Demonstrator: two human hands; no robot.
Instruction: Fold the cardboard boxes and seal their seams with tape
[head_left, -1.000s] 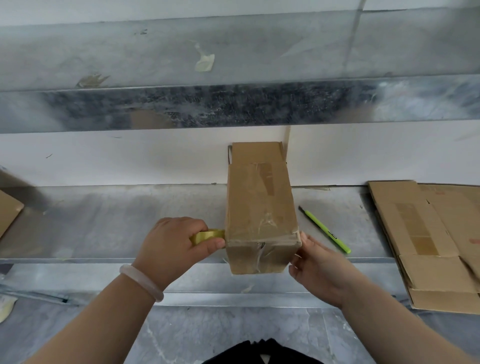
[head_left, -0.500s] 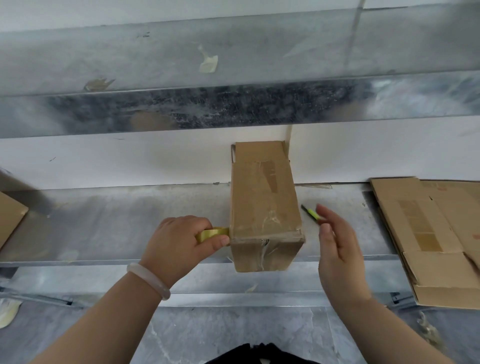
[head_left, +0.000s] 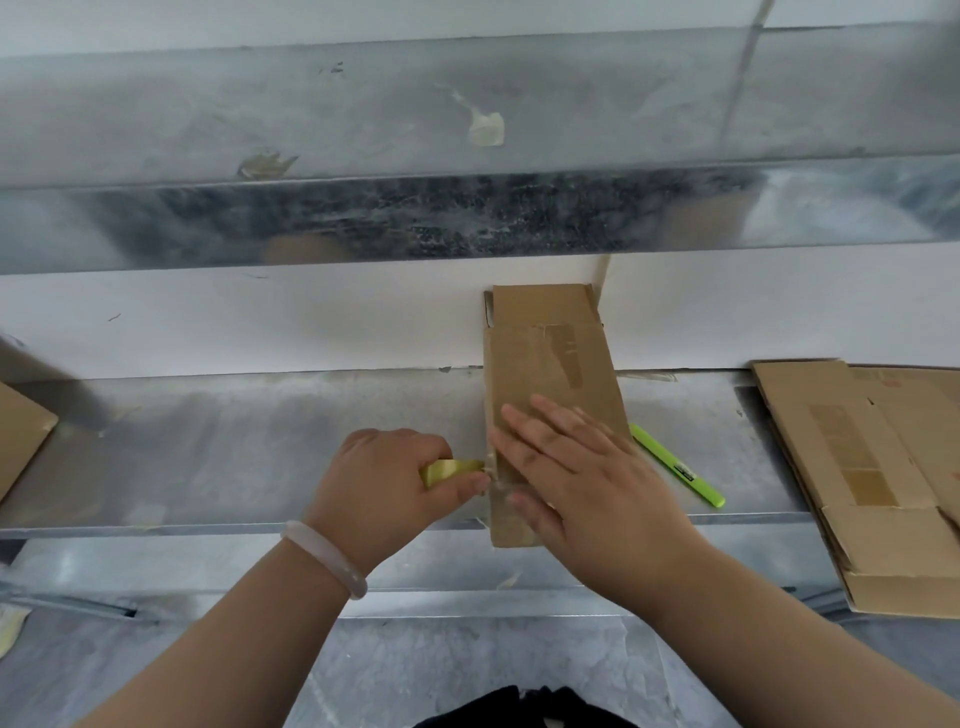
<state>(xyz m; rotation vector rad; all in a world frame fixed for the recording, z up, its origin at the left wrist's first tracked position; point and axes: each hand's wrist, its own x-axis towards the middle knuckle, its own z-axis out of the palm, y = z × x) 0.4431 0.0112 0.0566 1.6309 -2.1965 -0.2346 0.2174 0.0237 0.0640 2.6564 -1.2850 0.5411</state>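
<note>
Two bare forearms reach forward over a dark cloth (head_left: 519, 709) at the bottom edge. The left wrist wears a pale bracelet (head_left: 324, 558). The left hand (head_left: 387, 483) has its grip curled tight round a yellowish roll of tape (head_left: 449, 470), thumb on the near side, and the roll meets the left side of the box (head_left: 550, 364) close to its near corner. The right hand (head_left: 587, 478) lies flat on the near half of the box's top, its grip apart: fingers straight and spread, pointing up and to the left, thumb at the near edge.

The box is long and narrow and rests lengthwise on the metal counter (head_left: 234, 447), running from the front edge, which its near end just overhangs, back to the wall (head_left: 260, 317). An end flap stands up at its far end, and old strips of tape show on its top. Whether the far end touches the wall I cannot tell.

Just to the right of the box, a green pen (head_left: 675, 470) lies slanted on the counter, its far end hidden by the right hand. Well to the right sits a stack of flat cardboard (head_left: 883, 467), hanging over the front edge. A corner of another piece of cardboard (head_left: 21, 436) shows at the left border. Above the white wall runs a metal ledge (head_left: 363, 223), with a scrap of tape (head_left: 485, 127) stuck to the panel over it.
</note>
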